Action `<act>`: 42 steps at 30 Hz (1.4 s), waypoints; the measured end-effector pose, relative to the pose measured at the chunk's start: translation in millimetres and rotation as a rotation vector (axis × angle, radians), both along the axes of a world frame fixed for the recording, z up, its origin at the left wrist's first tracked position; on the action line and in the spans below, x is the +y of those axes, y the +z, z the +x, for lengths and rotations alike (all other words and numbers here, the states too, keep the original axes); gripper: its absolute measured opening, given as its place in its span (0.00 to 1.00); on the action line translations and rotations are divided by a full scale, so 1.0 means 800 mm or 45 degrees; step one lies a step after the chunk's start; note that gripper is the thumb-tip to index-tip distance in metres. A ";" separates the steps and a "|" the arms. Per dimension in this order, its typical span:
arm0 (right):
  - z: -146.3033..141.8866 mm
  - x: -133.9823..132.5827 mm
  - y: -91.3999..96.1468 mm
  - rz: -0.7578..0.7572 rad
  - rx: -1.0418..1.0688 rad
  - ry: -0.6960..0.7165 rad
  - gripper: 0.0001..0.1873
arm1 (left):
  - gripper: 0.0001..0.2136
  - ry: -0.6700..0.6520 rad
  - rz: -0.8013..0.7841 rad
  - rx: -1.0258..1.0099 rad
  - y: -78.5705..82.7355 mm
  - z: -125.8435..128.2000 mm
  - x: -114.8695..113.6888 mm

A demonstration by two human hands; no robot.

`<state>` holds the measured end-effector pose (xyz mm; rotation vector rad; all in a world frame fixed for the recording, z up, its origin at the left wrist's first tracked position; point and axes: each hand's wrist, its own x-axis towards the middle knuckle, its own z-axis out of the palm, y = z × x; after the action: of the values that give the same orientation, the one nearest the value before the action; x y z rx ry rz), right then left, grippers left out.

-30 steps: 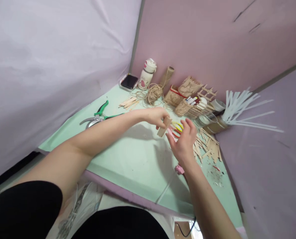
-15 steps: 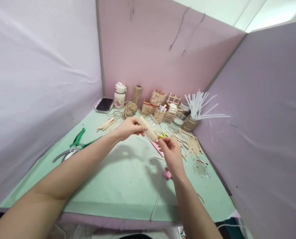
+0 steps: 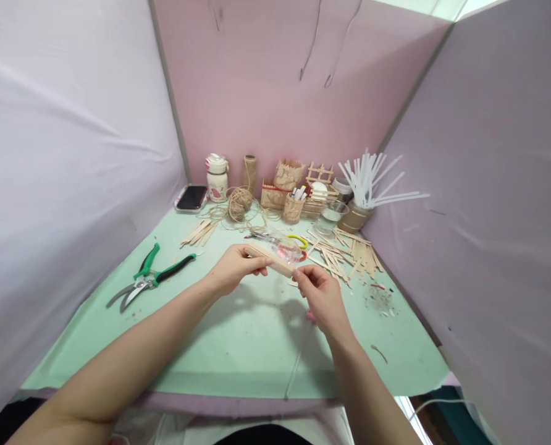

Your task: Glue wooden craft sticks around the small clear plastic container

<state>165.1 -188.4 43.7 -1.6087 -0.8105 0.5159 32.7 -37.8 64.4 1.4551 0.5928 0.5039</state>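
Observation:
Over the middle of the table, my left hand (image 3: 238, 269) grips a piece of pale flat wooden sticks (image 3: 278, 263) between thumb and fingers. Clear plastic (image 3: 290, 246), shaped like part of a bottle, shows just behind the wood; whether it is joined to it I cannot tell. My right hand (image 3: 322, 293) pinches the near right end of the same wooden piece. Beneath my right wrist lies a pink tool (image 3: 311, 316), mostly hidden, with a pale cord (image 3: 296, 368) running toward the front edge. Scissors (image 3: 298, 241) with yellow and red handles rest beyond the plastic.
Green-handled pruning shears (image 3: 148, 278) lie at left. Along the back stand a phone (image 3: 193, 198), a white bottle (image 3: 217, 179), twine (image 3: 239, 203), wooden containers (image 3: 293, 209), a clear cup (image 3: 332, 216) and a can of white glue sticks (image 3: 365, 182). Loose wooden sticks (image 3: 331, 253) spread at right.
The wooden piece has tilted and come slightly lower and nearer, so the clear plastic shows less. My right fingers have closed onto its end. The camera view has shifted a little.

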 end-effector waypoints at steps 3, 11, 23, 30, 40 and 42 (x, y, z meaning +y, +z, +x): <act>-0.003 -0.003 0.004 -0.028 -0.022 0.003 0.14 | 0.11 0.015 -0.028 0.002 -0.001 -0.001 -0.003; -0.006 -0.010 0.016 -0.070 -0.037 0.019 0.12 | 0.13 0.011 -0.041 0.048 0.001 -0.005 -0.012; 0.005 -0.015 0.008 -0.078 -0.013 0.097 0.13 | 0.13 -0.022 -0.085 0.093 0.000 -0.005 -0.012; 0.002 -0.025 0.007 -0.204 -0.250 0.065 0.14 | 0.15 0.013 -0.145 0.105 -0.002 -0.003 -0.011; 0.002 -0.036 0.018 0.033 -0.446 -0.077 0.12 | 0.19 -0.019 -0.502 0.018 -0.002 -0.009 0.006; -0.004 -0.032 0.020 0.178 -0.663 -0.025 0.10 | 0.19 -0.064 -0.505 0.034 -0.003 -0.010 0.006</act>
<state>161.8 -213.6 59.9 -1.6373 -1.1856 0.0145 25.0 -33.1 61.9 1.0978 0.6353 0.3057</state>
